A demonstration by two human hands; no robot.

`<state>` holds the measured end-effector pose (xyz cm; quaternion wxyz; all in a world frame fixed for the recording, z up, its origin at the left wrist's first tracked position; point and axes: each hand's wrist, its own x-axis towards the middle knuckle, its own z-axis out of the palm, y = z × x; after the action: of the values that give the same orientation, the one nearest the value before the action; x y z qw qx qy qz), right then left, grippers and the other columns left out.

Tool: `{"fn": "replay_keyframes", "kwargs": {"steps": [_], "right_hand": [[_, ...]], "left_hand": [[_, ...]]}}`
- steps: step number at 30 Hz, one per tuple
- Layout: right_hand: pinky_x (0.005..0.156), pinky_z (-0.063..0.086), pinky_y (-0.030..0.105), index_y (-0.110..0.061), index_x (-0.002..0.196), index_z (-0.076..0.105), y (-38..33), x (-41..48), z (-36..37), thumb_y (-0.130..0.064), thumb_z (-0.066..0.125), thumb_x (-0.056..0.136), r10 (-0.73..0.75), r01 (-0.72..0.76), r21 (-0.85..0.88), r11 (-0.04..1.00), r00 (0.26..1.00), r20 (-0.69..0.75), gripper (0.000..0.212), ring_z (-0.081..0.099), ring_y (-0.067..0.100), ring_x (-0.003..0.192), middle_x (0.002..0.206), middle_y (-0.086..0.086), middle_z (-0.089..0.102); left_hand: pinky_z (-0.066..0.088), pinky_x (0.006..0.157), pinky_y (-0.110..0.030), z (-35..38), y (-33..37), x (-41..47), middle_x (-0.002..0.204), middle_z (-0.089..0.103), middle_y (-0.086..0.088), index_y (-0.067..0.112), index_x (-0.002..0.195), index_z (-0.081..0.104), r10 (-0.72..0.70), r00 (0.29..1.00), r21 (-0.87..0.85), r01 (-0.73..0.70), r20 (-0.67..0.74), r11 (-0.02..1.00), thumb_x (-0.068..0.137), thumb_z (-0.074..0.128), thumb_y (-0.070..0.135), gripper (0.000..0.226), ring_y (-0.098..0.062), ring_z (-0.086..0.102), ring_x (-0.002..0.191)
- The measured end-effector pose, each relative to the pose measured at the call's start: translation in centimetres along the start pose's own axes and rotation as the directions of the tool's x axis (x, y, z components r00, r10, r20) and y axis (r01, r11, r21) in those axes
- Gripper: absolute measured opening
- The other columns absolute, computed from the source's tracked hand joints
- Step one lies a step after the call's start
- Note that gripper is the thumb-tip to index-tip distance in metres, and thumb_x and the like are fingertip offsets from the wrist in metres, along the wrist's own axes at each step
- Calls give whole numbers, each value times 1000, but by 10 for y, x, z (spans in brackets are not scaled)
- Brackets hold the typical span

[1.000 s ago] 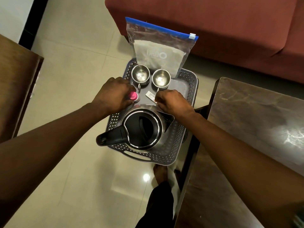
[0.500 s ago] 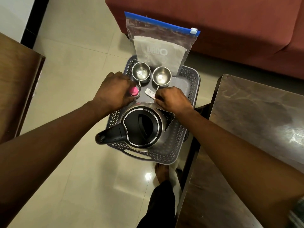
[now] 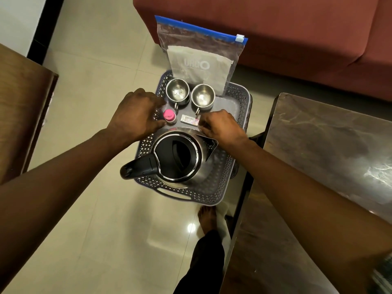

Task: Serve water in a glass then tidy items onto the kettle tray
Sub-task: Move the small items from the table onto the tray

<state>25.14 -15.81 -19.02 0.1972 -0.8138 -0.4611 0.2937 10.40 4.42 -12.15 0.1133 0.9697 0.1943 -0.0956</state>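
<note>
- Fingers point(image 3: 158, 100) of my left hand point(image 3: 135, 115): loosely spread, curved just beside the pink-capped bottle point(image 3: 169, 116); contact unclear.
- Right hand point(image 3: 221, 127): fingertips point(image 3: 203, 124) curled at the small packet point(image 3: 188, 119); pinch or touch, I cannot tell.
- Tray point(image 3: 224, 183) carries the bottle, packet, kettle point(image 3: 178, 153), steel cups point(image 3: 177, 92) and an upright zip bag point(image 3: 201, 60).
</note>
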Motion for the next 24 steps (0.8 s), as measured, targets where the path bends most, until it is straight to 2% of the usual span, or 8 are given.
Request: {"fn": "replay_keyframes", "kwargs": {"steps": [4, 6, 8, 10, 12, 16, 20, 24], "right_hand": [[93, 59, 39, -16, 119, 75, -1, -36, -23, -24, 70, 101, 63, -61, 21, 998, 993, -96, 20, 74, 22, 103, 113, 6, 79], [91, 59, 35, -16, 120, 75, -3, -64, -36, -25, 71, 101, 87, -76, 72, 994, 983, -162, 21, 72, 13, 99, 113, 3, 79], [90, 61, 34, -18, 119, 76, -5, -96, -49, -28, 72, 100, 137, -103, 162, 981, 968, -211, 22, 69, 5, 94, 112, 0, 79], [91, 62, 36, -18, 119, 77, -8, -130, -61, -30, 74, 99, 182, -124, 242, 962, 955, -236, 23, 72, 8, 95, 112, -1, 80], [92, 62, 41, -18, 118, 79, -11, -166, -73, -28, 75, 98, 228, -146, 313, 939, 942, -247, 23, 74, 14, 98, 111, 0, 80], [92, 61, 42, -17, 117, 79, -19, -236, -93, -24, 74, 99, 274, -137, 422, 896, 919, -283, 20, 74, 14, 100, 110, -2, 79], [92, 63, 37, -16, 118, 79, -16, -305, -107, -23, 73, 101, 340, -129, 509, 851, 874, -348, 20, 74, 11, 102, 116, -4, 78], [86, 63, 30, -17, 116, 80, 3, -370, -102, -22, 76, 99, 418, -141, 557, 818, 811, -409, 18, 75, 5, 96, 113, -9, 79]], "left_hand": [[49, 93, -45, -31, 11, -17, 121, 75, -13, 12, 127, 72, -96, 992, -146, 83, -86, 986, 84, 83, 26, 47, -38, 62, 109], [47, 86, -37, -50, 26, -28, 117, 76, -6, 14, 123, 75, -124, 980, -234, 85, -159, 969, 87, 79, 31, 39, -29, 64, 96], [38, 75, -28, -70, 49, -41, 102, 74, 2, 17, 118, 77, -131, 968, -293, 64, -216, 954, 88, 78, 33, 34, -14, 57, 77], [36, 67, -20, -85, 76, -56, 93, 65, 11, 21, 115, 78, -135, 962, -332, 50, -238, 942, 88, 81, 30, 29, -4, 54, 68], [39, 69, -10, -96, 110, -71, 97, 66, 11, 24, 115, 78, -138, 966, -389, 44, -219, 920, 87, 82, 28, 28, 3, 58, 75], [51, 78, -18, -105, 178, -94, 98, 72, 11, 25, 113, 79, -130, 969, -480, 14, -210, 877, 87, 83, 29, 27, -4, 65, 80], [44, 72, -1, -96, 245, -117, 102, 68, 20, 29, 116, 76, -85, 981, -514, -15, -172, 857, 87, 82, 33, 29, 11, 64, 88], [47, 76, -9, -74, 308, -139, 111, 68, 19, 31, 118, 75, -15, 995, -555, -41, -97, 831, 88, 81, 37, 31, 9, 64, 96]]}}
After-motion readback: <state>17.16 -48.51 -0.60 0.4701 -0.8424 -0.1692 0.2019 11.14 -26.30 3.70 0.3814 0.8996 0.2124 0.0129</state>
